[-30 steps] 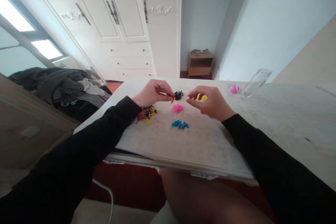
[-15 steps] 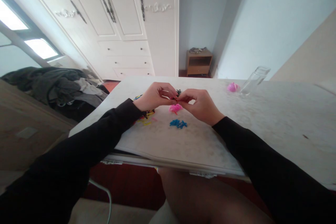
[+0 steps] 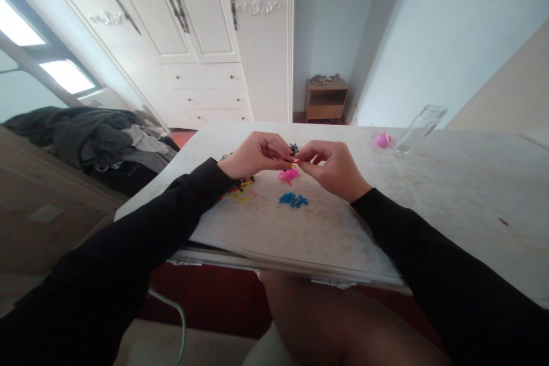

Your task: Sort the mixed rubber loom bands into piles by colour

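Observation:
My left hand (image 3: 259, 155) is pinched closed over the table, with thin red and yellow bands (image 3: 293, 163) at its fingertips. My right hand (image 3: 330, 167) meets it from the other side, thumb and forefinger closed on the same bands. Just beneath the fingertips lies a heap of pink bands (image 3: 288, 175), partly covered. Closer to me is a blue heap (image 3: 293, 200), and a black heap (image 3: 294, 148) shows behind the fingers. A mixed pile (image 3: 243, 184) of yellow, red and black bands is half hidden by my left wrist.
The pale table (image 3: 429, 200) has its front edge near my legs. At its far right stand a pink round object (image 3: 383, 139) and a tilted-looking clear glass bottle (image 3: 420, 130). Dark clothes (image 3: 94, 137) are piled at left; a white wardrobe (image 3: 206, 77) and small nightstand (image 3: 326, 100) stand behind.
The fingertips of both hands have drawn slightly apart, and more of the red and yellow bands shows between them. The heaps have not been disturbed; the view has shifted a little.

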Demonstrator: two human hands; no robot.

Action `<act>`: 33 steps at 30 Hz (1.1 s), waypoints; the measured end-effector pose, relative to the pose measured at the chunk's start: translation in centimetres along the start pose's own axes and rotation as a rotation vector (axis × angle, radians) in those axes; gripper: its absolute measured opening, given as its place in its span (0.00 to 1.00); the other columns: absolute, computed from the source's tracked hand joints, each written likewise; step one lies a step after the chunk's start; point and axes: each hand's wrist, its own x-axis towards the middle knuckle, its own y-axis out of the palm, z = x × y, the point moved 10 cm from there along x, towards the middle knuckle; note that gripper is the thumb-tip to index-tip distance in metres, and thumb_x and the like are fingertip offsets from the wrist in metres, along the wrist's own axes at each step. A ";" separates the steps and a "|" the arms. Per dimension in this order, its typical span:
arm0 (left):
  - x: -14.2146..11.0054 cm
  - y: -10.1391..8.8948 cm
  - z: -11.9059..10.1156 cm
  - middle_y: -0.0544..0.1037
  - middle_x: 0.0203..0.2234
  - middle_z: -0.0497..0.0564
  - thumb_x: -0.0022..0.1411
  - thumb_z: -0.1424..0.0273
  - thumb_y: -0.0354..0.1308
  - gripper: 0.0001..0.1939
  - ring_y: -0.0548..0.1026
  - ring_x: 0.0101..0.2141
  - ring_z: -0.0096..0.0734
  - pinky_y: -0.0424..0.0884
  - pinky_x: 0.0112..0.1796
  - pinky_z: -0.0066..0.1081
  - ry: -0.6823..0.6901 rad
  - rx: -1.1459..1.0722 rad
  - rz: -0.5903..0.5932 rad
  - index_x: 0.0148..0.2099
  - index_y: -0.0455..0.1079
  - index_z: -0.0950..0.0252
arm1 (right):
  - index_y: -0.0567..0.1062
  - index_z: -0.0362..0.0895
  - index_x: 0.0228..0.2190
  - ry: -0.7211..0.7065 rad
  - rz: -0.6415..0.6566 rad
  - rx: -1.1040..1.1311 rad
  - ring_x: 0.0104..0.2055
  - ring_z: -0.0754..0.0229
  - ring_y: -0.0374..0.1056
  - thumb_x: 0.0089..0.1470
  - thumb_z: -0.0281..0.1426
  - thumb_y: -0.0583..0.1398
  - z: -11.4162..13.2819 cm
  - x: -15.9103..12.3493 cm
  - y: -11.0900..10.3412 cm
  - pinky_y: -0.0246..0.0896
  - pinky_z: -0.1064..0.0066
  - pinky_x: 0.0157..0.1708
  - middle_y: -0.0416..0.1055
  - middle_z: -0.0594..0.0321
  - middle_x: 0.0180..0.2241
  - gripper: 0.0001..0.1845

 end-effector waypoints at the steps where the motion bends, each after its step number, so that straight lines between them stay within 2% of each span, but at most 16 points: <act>1: 0.0 0.0 0.0 0.87 0.32 0.56 0.47 0.62 0.83 0.22 0.87 0.34 0.35 0.85 0.40 0.31 -0.006 -0.004 -0.003 0.37 0.79 0.67 | 0.84 0.45 0.28 0.003 -0.004 0.002 0.29 0.59 0.73 0.48 0.26 0.65 0.0 0.0 0.0 0.65 0.68 0.30 0.82 0.61 0.27 0.06; 8: 0.0 0.1 0.5 0.88 0.33 0.56 0.46 0.64 0.83 0.21 0.88 0.35 0.36 0.86 0.41 0.32 -0.063 -0.044 0.009 0.37 0.79 0.67 | 0.85 0.44 0.28 0.014 -0.008 0.002 0.28 0.60 0.73 0.47 0.26 0.65 -0.2 0.1 -0.4 0.62 0.68 0.29 0.81 0.61 0.26 0.07; 17: -0.1 0.1 0.9 0.88 0.33 0.56 0.46 0.62 0.83 0.22 0.88 0.35 0.39 0.86 0.41 0.35 -0.077 -0.013 0.018 0.38 0.78 0.67 | 0.85 0.44 0.28 0.028 0.021 0.038 0.28 0.60 0.71 0.47 0.28 0.66 -0.4 0.1 -0.2 0.60 0.69 0.28 0.80 0.60 0.26 0.05; 26: -0.3 1.0 0.9 0.87 0.33 0.54 0.48 0.65 0.82 0.21 0.86 0.33 0.31 0.83 0.37 0.28 -0.096 -0.073 0.116 0.40 0.79 0.67 | 0.84 0.43 0.29 0.028 0.052 0.171 0.28 0.61 0.70 0.47 0.31 0.69 -0.3 0.1 -0.2 0.60 0.68 0.28 0.79 0.61 0.26 0.05; 33: -0.4 1.0 0.3 0.85 0.29 0.52 0.45 0.62 0.83 0.22 0.84 0.30 0.30 0.81 0.35 0.28 -0.078 -0.029 0.108 0.36 0.78 0.68 | 0.83 0.43 0.31 0.066 0.147 0.245 0.29 0.60 0.71 0.47 0.33 0.71 -0.7 0.0 0.6 0.60 0.69 0.28 0.78 0.60 0.27 0.08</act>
